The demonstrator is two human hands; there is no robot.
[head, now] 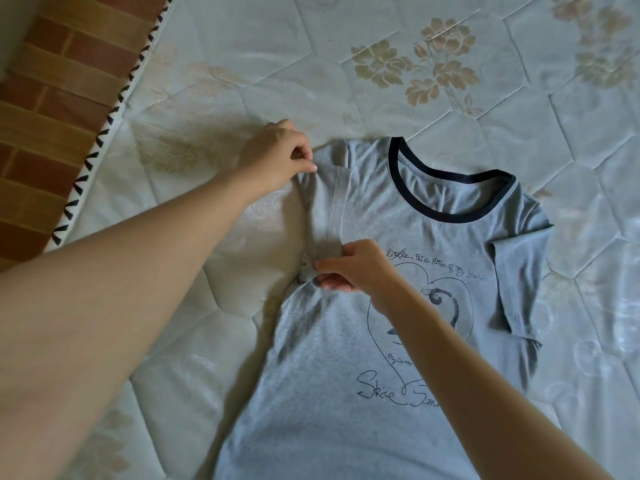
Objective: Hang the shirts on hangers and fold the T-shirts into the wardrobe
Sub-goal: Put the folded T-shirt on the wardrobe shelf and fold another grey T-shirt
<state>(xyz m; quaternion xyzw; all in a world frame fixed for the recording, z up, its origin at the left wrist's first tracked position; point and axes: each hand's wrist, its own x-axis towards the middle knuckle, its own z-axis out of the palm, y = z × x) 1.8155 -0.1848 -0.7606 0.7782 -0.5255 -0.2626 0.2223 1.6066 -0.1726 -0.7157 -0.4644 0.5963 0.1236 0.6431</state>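
Surface: pale quilted mattress (450, 81) with beige flower print fills most of the frame; black-and-white piping runs along its edge at upper left.
Floor: brick-pattern strip (52, 98) beyond that edge, far upper left.
Left fingers: thumb and forefinger (304, 165) pinch the top corner of the sleeve, the other fingers curled in.
Left hand (277, 157): centre-left of frame, forearm reaching in from lower left.
Right fingers: fingertips (329, 280) pinch a bunched bit of cloth at the sleeve's underarm end.
Right hand (356, 268): centre of frame, forearm coming in from lower right, crossing the print.
Sleeve (329, 206): folded inward over the chest, hem seam showing as a straight strip between the two hands.
T-shirt (346, 375): light grey, lying front-up on the mattress, centre to lower right; dark navy ribbed collar (446, 199) toward the top; black line-drawn heart with handwritten lettering on the chest; far sleeve lies creased at right.
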